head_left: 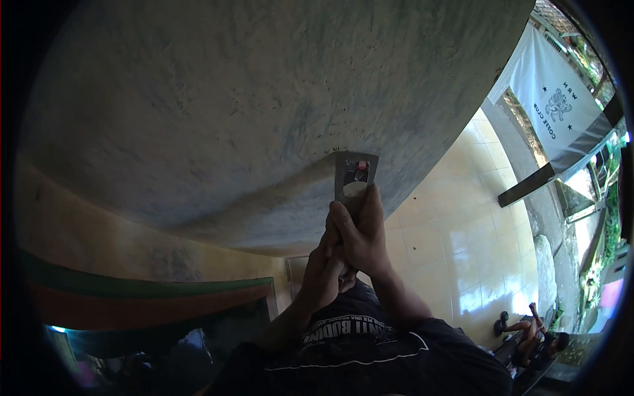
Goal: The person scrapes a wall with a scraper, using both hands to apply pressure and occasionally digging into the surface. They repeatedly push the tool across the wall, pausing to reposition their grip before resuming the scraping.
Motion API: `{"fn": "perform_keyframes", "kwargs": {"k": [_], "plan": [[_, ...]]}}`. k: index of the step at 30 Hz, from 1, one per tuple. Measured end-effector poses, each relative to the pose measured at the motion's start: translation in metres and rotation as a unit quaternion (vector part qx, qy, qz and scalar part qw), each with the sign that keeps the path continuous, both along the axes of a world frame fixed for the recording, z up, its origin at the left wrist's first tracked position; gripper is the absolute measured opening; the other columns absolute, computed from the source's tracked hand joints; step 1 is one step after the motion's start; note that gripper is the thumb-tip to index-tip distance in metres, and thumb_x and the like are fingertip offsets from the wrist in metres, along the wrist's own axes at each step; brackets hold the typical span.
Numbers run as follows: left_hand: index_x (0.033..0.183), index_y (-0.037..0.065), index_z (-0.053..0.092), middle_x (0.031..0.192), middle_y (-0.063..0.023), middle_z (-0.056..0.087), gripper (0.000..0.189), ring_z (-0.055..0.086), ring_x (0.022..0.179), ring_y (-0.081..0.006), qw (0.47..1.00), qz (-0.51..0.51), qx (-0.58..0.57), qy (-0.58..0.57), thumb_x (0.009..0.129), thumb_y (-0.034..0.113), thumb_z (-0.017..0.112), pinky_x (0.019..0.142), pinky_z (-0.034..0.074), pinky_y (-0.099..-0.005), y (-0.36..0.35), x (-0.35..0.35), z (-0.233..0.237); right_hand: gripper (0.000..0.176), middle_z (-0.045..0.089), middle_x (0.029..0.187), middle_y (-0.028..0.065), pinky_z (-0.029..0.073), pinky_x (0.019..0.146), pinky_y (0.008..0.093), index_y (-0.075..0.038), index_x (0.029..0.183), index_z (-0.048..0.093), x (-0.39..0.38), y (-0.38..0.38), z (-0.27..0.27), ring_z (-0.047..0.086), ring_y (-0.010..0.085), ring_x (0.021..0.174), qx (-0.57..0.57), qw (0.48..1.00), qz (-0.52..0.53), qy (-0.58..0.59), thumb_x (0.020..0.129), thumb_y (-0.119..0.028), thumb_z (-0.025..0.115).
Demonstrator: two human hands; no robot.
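Observation:
A flat-bladed putty knife point(356, 173), with a dark and pale label on its metal blade, points up against the grey, rough wall point(251, 99). Its wide edge appears to meet the wall surface. My right hand point(363, 234) is wrapped round the lower blade and handle, thumb lying along the front. Just below and to the left, my left hand point(325, 274) is closed, pressed together with the right one around the handle. The fingers hide the handle itself.
Glossy tiled floor point(449, 244) lies to the right. Beyond it hangs a white banner point(555, 99) near a dark post point(526, 185). A person point(538, 343) sits at the lower right. A green-edged opening point(152, 288) is at the lower left.

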State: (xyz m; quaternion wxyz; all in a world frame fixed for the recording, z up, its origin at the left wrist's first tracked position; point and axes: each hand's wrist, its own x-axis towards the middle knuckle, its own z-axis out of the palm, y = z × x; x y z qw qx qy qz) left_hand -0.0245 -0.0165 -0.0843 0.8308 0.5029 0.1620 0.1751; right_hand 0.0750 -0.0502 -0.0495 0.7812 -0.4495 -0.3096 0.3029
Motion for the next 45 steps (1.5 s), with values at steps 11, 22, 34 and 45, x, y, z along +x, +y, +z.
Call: {"fn": "perform_keyframes", "kwargs": {"k": [11,22,34,45], "plan": [[0.118,0.002,0.035,0.065,-0.0017,0.044,0.038,0.041,0.049,-0.0045,0.998,-0.001,-0.056,0.035,0.098,0.034,0.039,0.037,0.032,-0.0172,-0.007,0.004,0.005,0.026,0.046,0.055,0.0044,0.04,0.036,0.0217,0.0,0.113,0.027,0.004,-0.002,0.003,0.043,0.0089,0.037,-0.044,0.997,-0.029,-0.055,0.092,0.002,0.042],[0.128,0.002,0.029,0.064,-0.0009,0.042,0.04,0.039,0.048,-0.0044,0.998,-0.014,-0.059,0.025,0.099,0.029,0.035,0.038,0.031,-0.0174,-0.005,0.006,0.016,0.021,0.046,0.058,0.0046,0.04,0.036,0.0218,0.001,0.107,0.03,0.001,0.001,0.021,0.044,0.0082,0.042,-0.044,0.998,-0.037,-0.025,0.092,0.001,0.044],[0.129,0.002,0.028,0.065,-0.0005,0.042,0.04,0.039,0.049,-0.0043,0.998,-0.03,-0.056,0.018,0.099,0.028,0.034,0.039,0.03,-0.0172,-0.005,-0.001,0.027,0.018,0.045,0.057,0.0039,0.04,0.038,0.0215,0.0,0.104,0.031,-0.002,0.001,0.037,0.045,0.0081,0.042,-0.054,0.998,-0.036,-0.003,0.092,0.0,0.044],[0.134,0.002,0.024,0.065,-0.0004,0.043,0.044,0.04,0.05,-0.0048,0.998,-0.03,-0.026,0.051,0.098,0.027,0.034,0.04,0.032,-0.0185,0.002,-0.006,0.032,0.024,0.049,0.065,0.0053,0.041,0.039,0.0216,-0.001,0.108,0.031,-0.006,0.002,0.027,0.047,0.0079,0.047,-0.048,0.998,-0.017,0.032,0.091,-0.002,0.047]]}}
